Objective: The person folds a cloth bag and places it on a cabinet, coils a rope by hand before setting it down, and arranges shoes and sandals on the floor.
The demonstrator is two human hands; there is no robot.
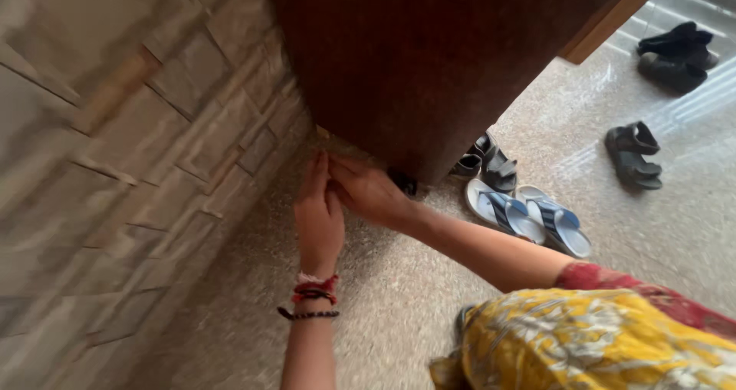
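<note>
Against a stone-block wall [115, 144], on speckled floor [399, 298]: dark brown wooden door [429, 60], largest thing in view, bottom corner low by the wall. Below its lower edge, left hand [318, 213], fingers straight and pressed together, tips touching the door's bottom corner; red and black bracelets [310, 298] at the wrist. Right hand [368, 190] just beside, fingers curled at the same corner; whether gripping anything, cannot tell. Right of the door, blue-and-white slippers [529, 217]; farther off, black sandals [632, 156].

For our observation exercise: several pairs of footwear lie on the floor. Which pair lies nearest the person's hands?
The light blue flip-flops, just right of the right hand; the black sandals and dark shoes lie farther off.
</note>
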